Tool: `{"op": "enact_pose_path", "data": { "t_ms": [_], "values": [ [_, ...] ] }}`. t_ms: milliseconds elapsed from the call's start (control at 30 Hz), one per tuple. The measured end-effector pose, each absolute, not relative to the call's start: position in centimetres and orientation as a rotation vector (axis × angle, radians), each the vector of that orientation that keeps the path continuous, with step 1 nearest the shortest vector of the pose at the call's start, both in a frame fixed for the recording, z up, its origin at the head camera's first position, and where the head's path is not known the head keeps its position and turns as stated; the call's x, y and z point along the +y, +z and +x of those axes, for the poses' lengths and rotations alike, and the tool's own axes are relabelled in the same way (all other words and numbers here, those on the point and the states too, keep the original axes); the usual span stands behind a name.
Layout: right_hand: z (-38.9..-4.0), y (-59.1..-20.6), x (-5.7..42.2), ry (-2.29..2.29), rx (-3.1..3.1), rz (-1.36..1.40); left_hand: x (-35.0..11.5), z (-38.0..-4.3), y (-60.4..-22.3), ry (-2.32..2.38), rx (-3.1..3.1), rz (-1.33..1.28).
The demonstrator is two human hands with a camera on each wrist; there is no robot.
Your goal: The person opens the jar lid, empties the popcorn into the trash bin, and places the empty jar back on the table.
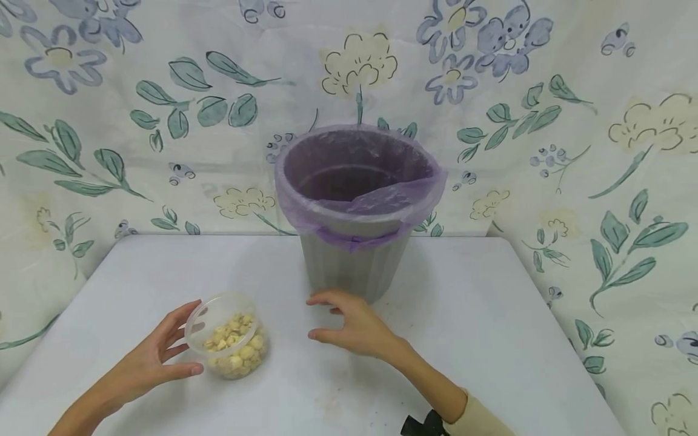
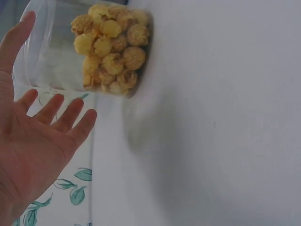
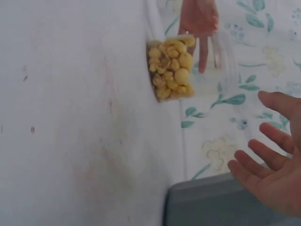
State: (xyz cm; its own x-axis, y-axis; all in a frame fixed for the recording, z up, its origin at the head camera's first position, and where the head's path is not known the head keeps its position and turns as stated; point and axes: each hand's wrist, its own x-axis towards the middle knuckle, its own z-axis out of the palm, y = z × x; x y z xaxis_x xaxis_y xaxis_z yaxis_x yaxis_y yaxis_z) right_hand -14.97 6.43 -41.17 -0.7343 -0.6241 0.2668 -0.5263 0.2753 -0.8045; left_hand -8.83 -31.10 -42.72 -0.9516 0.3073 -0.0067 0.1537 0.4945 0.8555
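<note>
A clear plastic tub, partly filled with yellow popcorn, stands upright on the white table. Its top is uncovered. My left hand is at the tub's left side, thumb and fingers spread around it and not curled onto it. In the left wrist view the popcorn shows through the tub's wall, with the left hand beside it. My right hand hovers to the right of the tub, in front of the bin, fingers loosely bent and holding nothing; the right wrist view shows its fingers apart.
A grey bin with a purple bag folded over its rim stands at the table's back middle. Flower-patterned cloth hangs behind and beside the white table. Small crumbs and faint stains mark the tabletop near the right forearm.
</note>
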Motion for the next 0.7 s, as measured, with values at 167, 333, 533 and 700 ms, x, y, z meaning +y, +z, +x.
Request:
{"op": "enact_pose_path", "data": {
  "t_ms": [167, 333, 533, 700],
  "values": [
    [-14.9, -41.8, 4.8, -1.474, 2.368, -1.062, -30.7, -8.7, -43.3, 1.448, 2.564, 0.364],
    [-14.8, -42.3, 3.4, -1.456, 2.353, -1.044, -30.3, -8.6, -43.7, 1.466, 2.552, 0.352],
    [-15.0, -43.4, 1.9, -1.504, 2.307, -1.018, -29.9, -8.4, -44.0, 1.445, 2.575, 0.345],
    [-15.1, -44.1, 0.8, -1.527, 2.253, -0.996, -29.6, -8.5, -44.0, 1.41, 2.581, 0.296]
  ]
}}
